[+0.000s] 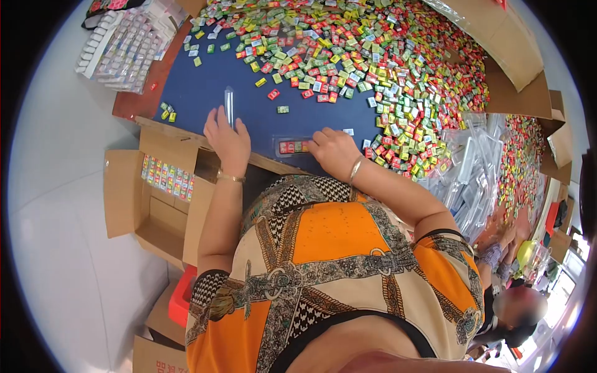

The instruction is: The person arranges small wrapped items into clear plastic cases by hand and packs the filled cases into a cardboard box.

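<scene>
My left hand [228,142] has its fingers and thumb around the lower end of a narrow clear plastic cover [229,102], which points away from me over the blue table top [196,84]. Close to the front edge lies a clear plastic tray [276,148] holding a short row of small red and yellow packs [291,147]. My right hand [334,149] is closed at the right end of that row, its fingertips on a small pack that they partly hide. One loose green-and-white pack [283,109] lies between my hands, beyond the tray.
A large heap of small coloured packs [398,68] spreads over the far and right side. Clear plastic trays [472,168] are piled at my right. An open carton [163,214] with packed rows stands below left. Stacked blister-like packs [124,53] sit far left. Another person [497,304] is at right.
</scene>
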A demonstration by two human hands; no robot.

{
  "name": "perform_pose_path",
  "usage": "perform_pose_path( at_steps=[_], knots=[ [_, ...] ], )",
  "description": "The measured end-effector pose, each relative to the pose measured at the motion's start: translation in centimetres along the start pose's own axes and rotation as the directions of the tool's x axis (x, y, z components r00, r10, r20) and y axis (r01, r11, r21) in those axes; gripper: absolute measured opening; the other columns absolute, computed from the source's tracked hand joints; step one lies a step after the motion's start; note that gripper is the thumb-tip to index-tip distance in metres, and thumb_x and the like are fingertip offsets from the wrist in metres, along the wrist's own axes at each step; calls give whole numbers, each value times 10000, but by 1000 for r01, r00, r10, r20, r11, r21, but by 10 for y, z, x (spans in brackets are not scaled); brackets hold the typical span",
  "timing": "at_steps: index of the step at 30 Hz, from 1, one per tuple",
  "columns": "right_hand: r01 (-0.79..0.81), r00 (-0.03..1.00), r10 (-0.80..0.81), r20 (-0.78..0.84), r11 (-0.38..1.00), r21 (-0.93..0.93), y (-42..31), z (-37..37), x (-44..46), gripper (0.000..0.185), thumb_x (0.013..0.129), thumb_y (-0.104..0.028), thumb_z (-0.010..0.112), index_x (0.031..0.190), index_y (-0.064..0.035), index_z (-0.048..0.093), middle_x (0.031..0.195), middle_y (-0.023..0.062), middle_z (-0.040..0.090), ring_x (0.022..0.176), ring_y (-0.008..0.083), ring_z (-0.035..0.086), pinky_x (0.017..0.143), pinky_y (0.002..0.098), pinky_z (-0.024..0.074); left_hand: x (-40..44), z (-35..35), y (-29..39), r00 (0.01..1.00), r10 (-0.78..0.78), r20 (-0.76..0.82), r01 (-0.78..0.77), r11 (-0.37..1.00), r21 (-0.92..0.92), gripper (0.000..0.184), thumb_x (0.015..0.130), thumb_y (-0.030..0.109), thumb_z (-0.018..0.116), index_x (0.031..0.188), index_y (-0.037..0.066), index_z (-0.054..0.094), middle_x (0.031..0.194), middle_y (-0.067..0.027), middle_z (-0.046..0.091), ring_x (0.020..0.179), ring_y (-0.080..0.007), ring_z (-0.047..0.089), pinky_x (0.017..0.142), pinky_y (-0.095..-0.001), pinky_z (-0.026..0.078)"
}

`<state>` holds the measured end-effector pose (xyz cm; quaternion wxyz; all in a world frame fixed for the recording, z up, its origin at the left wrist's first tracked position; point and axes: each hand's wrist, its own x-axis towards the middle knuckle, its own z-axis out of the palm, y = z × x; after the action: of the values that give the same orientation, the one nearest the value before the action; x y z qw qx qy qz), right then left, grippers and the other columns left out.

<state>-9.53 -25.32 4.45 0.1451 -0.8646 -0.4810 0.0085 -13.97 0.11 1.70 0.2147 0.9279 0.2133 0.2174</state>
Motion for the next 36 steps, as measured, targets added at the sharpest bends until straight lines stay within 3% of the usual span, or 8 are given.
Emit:
perform_pose_path(
  at_steps=[1, 3, 5, 10, 15, 19, 29, 36],
  knots=[
    [-4, 999, 6, 47, 999, -39, 1, 5, -6, 121, 744, -177, 697, 809, -112, 618, 847, 44, 588, 833, 230, 617, 649, 366, 536, -4, -7, 12, 983, 149, -105, -146, 989, 30, 376, 865, 164, 686, 1208, 18, 638, 1169, -171, 640, 1153, -351, 582, 1005, -481, 440],
    [-29, 998, 31, 56, 999, -27, 4, 15, -12, 122, 750, -177, 702, 819, -112, 625, 844, 47, 588, 834, 232, 620, 649, 367, 537, -13, -18, 24, 905, 356, 231, -270, 903, -334, 373, 836, 170, 721, 1192, 76, 661, 1183, -112, 626, 1196, -317, 544, 1025, -471, 416],
    [-50, 997, 49, 65, 999, 13, 5, 19, -13, 123, 762, -176, 711, 837, -112, 637, 838, 52, 587, 836, 237, 626, 650, 369, 538, -30, -13, 29, 754, 559, 345, -438, 819, -370, 372, 809, 167, 742, 1167, 97, 672, 1167, -88, 633, 1171, -318, 555, 1012, -472, 422],
    [-146, 981, 122, 153, 977, 154, 17, -2, -17, 150, 786, -191, 729, 901, -120, 664, 896, 46, 616, 904, 247, 643, 679, 375, 547, -40, -7, 28, 705, 584, 402, -475, 810, -344, 372, 792, 146, 754, 1149, 81, 673, 1164, -89, 631, 1157, -306, 561, 977, -428, 458],
    [-344, 900, 388, -196, 911, 226, 69, 0, 18, 239, 789, -125, 745, 1014, -113, 667, 1029, 70, 644, 959, 294, 651, 754, 403, 554, -6, 20, 30, 820, 470, 326, -386, 876, -290, 303, 774, 118, 758, 1064, 65, 690, 1098, -81, 639, 1069, -298, 584, 886, -385, 503],
    [-205, 946, 221, -237, 974, 91, 80, 18, 33, 226, 801, -99, 742, 1008, -101, 652, 1004, 88, 635, 912, 304, 656, 750, 410, 551, 16, 30, 34, 832, 462, 308, -433, 887, -161, 240, 783, 114, 749, 1010, 55, 697, 1025, -81, 640, 976, -300, 606, 836, -395, 518],
    [-461, 880, 474, -2, 857, 230, 58, 18, 23, 252, 780, -138, 768, 992, -87, 642, 988, 94, 616, 871, 332, 659, 744, 434, 544, 1, 42, 68, 818, 209, 536, -191, 977, -90, 292, 776, 198, 794, 994, 46, 673, 964, -115, 626, 929, -313, 638, 786, -420, 537],
    [-331, 930, 362, -62, 899, 286, 72, 27, 16, 311, 752, -137, 784, 1024, -68, 651, 994, 105, 615, 859, 344, 654, 747, 438, 543, 5, 54, 67, 775, 569, 276, -498, 818, -287, 310, 771, 218, 800, 979, 37, 657, 931, -130, 631, 834, -327, 654, 741, -421, 544]
  ],
)
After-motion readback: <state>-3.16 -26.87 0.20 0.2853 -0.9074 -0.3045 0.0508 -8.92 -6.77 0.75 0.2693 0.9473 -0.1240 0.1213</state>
